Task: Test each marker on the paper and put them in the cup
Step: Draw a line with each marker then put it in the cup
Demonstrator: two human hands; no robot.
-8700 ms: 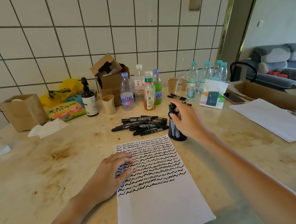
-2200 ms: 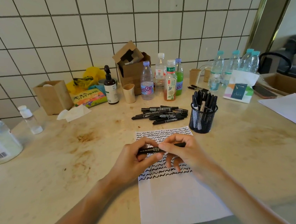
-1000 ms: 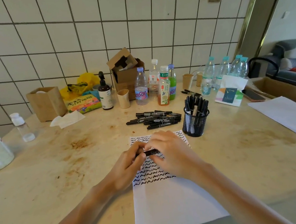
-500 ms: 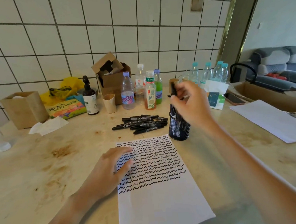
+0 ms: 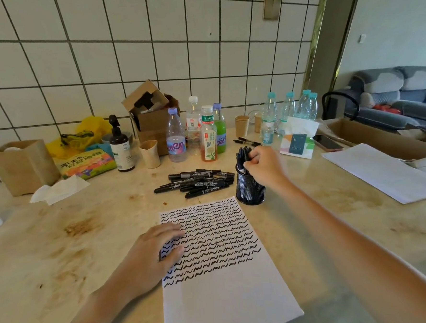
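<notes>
Over the cup, a marker is gripped by the right hand for dropping in; the paper is pinned flat by the left hand, fingers straight.

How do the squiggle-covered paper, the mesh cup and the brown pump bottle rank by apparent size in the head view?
1. squiggle-covered paper, though it lies nearest the camera
2. and 3. mesh cup and brown pump bottle: too alike to rank

The left hand is laid flat, palm down, with its fingers relaxed and extended. The right arm is stretched forward, and the right hand is held raised with curled fingers.
</notes>
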